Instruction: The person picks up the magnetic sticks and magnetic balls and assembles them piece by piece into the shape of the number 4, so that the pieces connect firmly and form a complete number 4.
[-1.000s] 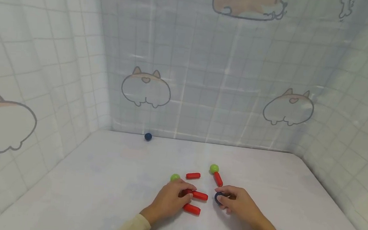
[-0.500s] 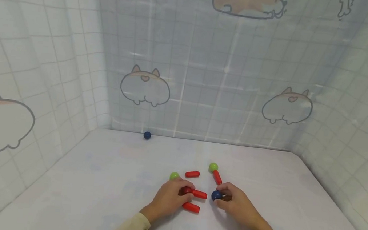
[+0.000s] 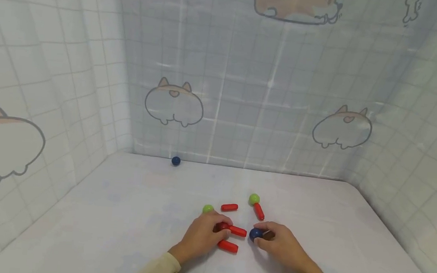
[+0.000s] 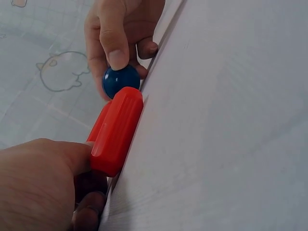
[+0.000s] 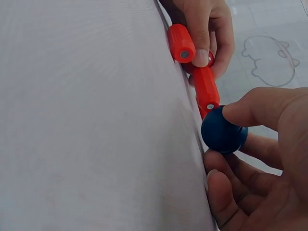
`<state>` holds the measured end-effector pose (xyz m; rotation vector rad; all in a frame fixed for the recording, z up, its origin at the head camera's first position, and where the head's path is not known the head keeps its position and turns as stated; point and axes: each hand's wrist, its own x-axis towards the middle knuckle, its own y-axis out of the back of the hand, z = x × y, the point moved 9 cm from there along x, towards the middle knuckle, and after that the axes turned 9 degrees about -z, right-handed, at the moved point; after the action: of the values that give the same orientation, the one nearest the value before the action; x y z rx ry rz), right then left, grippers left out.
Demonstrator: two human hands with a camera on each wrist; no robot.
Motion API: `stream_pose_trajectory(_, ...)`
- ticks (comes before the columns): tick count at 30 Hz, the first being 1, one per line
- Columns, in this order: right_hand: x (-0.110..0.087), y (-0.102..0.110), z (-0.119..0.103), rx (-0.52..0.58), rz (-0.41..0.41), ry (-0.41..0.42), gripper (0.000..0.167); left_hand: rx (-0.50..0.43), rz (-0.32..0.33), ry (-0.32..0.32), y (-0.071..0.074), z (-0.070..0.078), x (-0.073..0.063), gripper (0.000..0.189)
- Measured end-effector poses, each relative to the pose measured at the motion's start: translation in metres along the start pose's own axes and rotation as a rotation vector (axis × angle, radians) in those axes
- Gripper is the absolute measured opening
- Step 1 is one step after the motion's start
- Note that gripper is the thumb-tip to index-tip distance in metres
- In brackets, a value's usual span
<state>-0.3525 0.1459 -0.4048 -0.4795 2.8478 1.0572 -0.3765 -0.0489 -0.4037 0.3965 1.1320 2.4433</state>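
White table (image 3: 118, 214) below, left hand (image 3: 201, 234) and right hand (image 3: 282, 244) face off: the left, seemingly steadying the red rod (image 3: 238, 231), pinches the red ball (image 3: 224, 226) at one end, while the right pinches a blue ball (image 3: 255, 234), apparently for alignment, just beside the other.

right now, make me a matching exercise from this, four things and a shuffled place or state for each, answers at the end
1. Left hand
2. Right hand
3. Farther blue ball
4. Farther green ball

A. at one end of a red stick
B. holds a dark red ball
C. by the far edge of the table
D. holds the nearer blue ball

Pairs: 1-B, 2-D, 3-C, 4-A
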Motion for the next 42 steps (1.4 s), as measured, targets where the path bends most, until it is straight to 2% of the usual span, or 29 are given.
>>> stream_pose_trajectory(6,-0.0016,0.0006,-0.0013,-0.010,-0.002,0.014,0.038,-0.004,0.018,-0.004,-0.0014,0.0006,0.0005,0.020)
stream_pose_trajectory(12,-0.0029,0.0004,0.0033,-0.013,-0.006,0.008,0.036,-0.011,0.006,-0.002,-0.0066,0.0014,0.0007,0.019)
stream_pose_trajectory(16,-0.0017,0.0025,0.0024,-0.008,0.002,0.027,0.036,-0.016,0.012,-0.015,-0.0045,0.0034,0.0016,0.019)
stream_pose_trajectory(22,0.0020,-0.0008,-0.0035,-0.027,-0.029,0.070,0.037,-0.011,0.007,-0.003,-0.0015,0.0008,-0.0004,0.020)
stream_pose_trajectory(30,0.0048,-0.0021,-0.0058,-0.033,-0.026,0.082,0.036,-0.003,0.014,0.010,0.0008,-0.0022,-0.0016,0.026)
stream_pose_trajectory(36,0.0029,0.0007,-0.0061,-0.049,-0.027,0.093,0.033,-0.059,-0.004,0.017,0.0000,-0.0043,-0.0019,0.043)
stream_pose_trajectory(42,0.0018,0.0025,-0.0019,-0.028,-0.053,0.085,0.034,-0.111,-0.011,0.022,-0.0008,-0.0065,-0.0014,0.042)
